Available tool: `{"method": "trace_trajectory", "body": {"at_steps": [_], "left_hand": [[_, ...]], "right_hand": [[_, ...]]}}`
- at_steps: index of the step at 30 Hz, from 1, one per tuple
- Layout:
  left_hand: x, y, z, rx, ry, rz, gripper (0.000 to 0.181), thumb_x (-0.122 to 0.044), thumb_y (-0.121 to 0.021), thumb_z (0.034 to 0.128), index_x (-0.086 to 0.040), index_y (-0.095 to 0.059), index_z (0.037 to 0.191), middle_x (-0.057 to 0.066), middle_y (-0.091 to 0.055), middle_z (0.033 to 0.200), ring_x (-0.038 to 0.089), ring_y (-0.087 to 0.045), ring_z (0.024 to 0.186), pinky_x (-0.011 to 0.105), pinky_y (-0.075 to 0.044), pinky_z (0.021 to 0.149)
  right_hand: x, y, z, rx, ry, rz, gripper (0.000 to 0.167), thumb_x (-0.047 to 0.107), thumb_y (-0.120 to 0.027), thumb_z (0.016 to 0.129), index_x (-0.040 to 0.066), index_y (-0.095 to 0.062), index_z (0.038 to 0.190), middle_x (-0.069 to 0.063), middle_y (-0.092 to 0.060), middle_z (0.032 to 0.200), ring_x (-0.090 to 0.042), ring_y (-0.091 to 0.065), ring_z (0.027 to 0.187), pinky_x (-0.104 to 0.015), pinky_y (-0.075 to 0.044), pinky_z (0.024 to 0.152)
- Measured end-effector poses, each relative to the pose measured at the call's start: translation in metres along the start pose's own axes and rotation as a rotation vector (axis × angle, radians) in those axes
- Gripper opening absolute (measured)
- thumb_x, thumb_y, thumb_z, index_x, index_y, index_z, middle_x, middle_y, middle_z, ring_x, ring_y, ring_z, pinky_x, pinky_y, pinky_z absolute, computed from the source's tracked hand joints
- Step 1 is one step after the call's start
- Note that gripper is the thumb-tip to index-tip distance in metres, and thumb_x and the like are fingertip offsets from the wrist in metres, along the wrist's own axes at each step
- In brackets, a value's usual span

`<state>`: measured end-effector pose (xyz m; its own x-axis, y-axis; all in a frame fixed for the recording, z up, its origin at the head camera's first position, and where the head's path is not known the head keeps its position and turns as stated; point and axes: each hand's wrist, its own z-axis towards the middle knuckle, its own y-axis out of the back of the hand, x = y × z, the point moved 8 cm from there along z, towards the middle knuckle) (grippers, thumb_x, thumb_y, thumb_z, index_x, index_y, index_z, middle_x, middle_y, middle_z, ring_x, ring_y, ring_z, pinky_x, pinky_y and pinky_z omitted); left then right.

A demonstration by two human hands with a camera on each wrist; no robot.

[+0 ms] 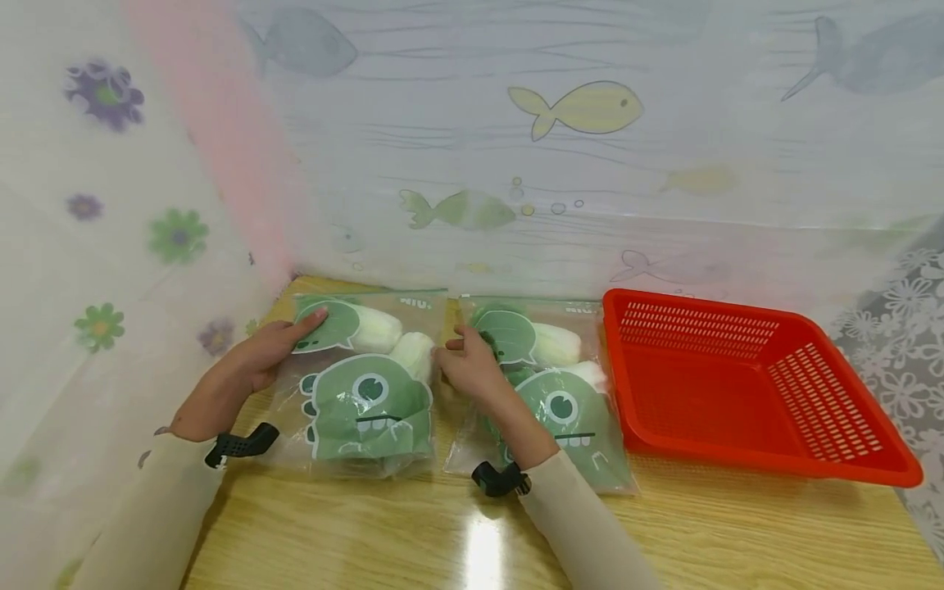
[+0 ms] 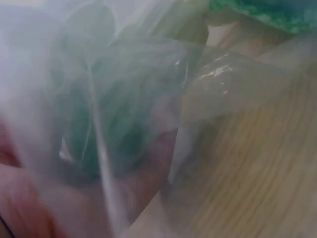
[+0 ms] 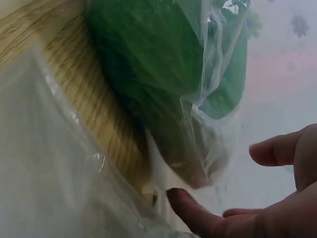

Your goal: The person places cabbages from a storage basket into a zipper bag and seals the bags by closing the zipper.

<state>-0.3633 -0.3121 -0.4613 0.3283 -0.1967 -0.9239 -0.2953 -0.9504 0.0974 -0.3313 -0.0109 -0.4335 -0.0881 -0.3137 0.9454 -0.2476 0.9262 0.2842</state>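
Observation:
Two clear zip bags with a green dinosaur print lie side by side: the left zip bag (image 1: pixel 369 438) and the right zip bag (image 1: pixel 575 463). Each contains white-and-green leafy vegetables (image 1: pixel 378 330) that look like cabbages. My left hand (image 1: pixel 267 354) holds the left bag by its left side, thumb on top and the other fingers underneath; its fingers (image 2: pixel 148 176) show blurred through the film in the left wrist view. Between the bags, my right hand (image 1: pixel 474 366) is at the left bag's right edge, with thumb and fingers (image 3: pixel 195 215) apart. Contact there is unclear.
A red plastic basket (image 1: pixel 701 393) with slotted walls stands right of the bags, close against the right one. The wooden table (image 1: pixel 383 533) extends in front. Printed curtains (image 1: pixel 457 147) hang behind and at the left.

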Motion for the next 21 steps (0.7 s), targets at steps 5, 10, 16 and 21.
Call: {"method": "trace_trajectory", "body": {"at_steps": [5,10,16,21], "left_hand": [[-0.004,-0.004,0.005,0.068,-0.063,0.022,0.084,-0.056,-0.044,0.1119,0.011,-0.024,0.159,0.024,-0.056,0.145,0.031,-0.064,0.129,0.045,-0.052,0.109],[-0.011,0.005,0.000,0.065,-0.117,0.103,0.091,-0.045,-0.047,0.1138,-0.001,0.013,0.166,0.022,0.020,0.173,0.049,0.016,0.159,0.074,-0.002,0.123],[-0.017,0.010,-0.011,0.106,-0.155,0.169,0.085,-0.038,-0.048,0.1148,-0.007,0.008,0.169,0.026,-0.016,0.173,0.045,-0.018,0.159,0.058,-0.027,0.122],[-0.020,0.012,-0.016,0.108,-0.142,0.238,0.086,-0.037,-0.050,0.1144,-0.004,0.007,0.169,0.031,-0.012,0.172,0.050,-0.016,0.158,0.066,-0.025,0.122]], "right_hand": [[0.000,-0.010,0.004,0.058,0.016,-0.061,0.069,0.027,-0.061,0.108,0.001,-0.032,0.164,-0.027,-0.047,0.157,-0.040,-0.050,0.145,-0.054,-0.048,0.111],[0.006,-0.017,0.002,0.041,0.071,-0.101,0.064,0.020,-0.063,0.106,-0.004,-0.038,0.160,-0.027,-0.055,0.148,-0.039,-0.057,0.137,-0.050,-0.052,0.106],[0.012,-0.025,0.001,0.054,0.151,-0.192,0.055,0.019,-0.065,0.105,-0.006,-0.048,0.151,-0.024,-0.063,0.137,-0.035,-0.064,0.124,-0.048,-0.054,0.100],[0.014,-0.024,-0.003,0.038,0.171,-0.288,0.062,0.024,-0.065,0.105,-0.005,-0.043,0.156,-0.024,-0.062,0.139,-0.035,-0.061,0.127,-0.050,-0.050,0.108]]}}
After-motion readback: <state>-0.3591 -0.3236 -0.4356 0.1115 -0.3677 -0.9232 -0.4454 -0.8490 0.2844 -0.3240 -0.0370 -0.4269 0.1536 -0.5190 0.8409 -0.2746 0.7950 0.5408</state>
